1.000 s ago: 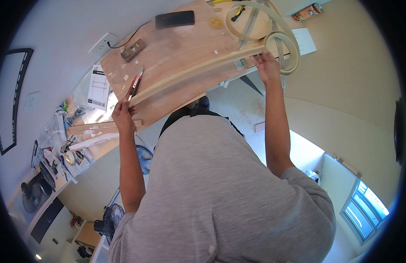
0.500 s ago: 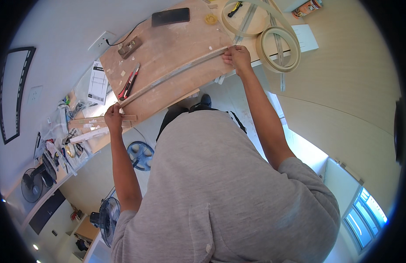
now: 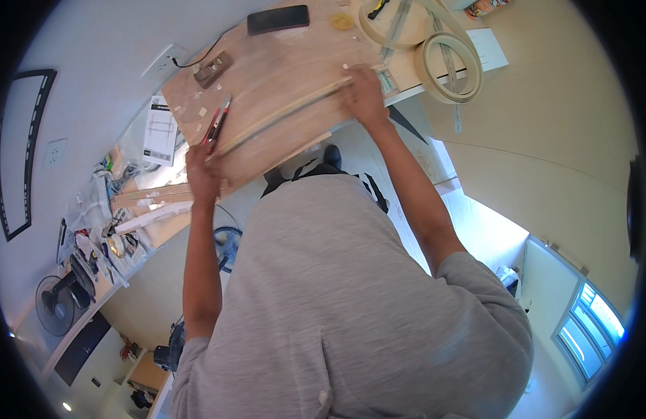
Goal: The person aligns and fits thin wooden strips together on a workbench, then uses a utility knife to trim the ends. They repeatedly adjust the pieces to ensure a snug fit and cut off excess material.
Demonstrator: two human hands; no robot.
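Thin strip [image 3: 281, 115] lies diagonally across the wood board [image 3: 281, 70]. Left hand [image 3: 203, 167] pinches its near-left end beside the red knife [image 3: 217, 120]; right hand [image 3: 365, 94] presses flat on the far end, fingers closed. Strip looks light, long and whippy, likely to bow if lifted mid-span. Grip both ends, keep it taut.

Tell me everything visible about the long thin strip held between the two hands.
The long thin strip is pale, wood-coloured and narrow, with a darker line along one side. It lies flat, slightly bowed, across the wooden board, running diagonally. The left hand presses its lower end near the board's edge; the right hand holds down its upper end. A red-handled utility knife lies just beside it, apart.
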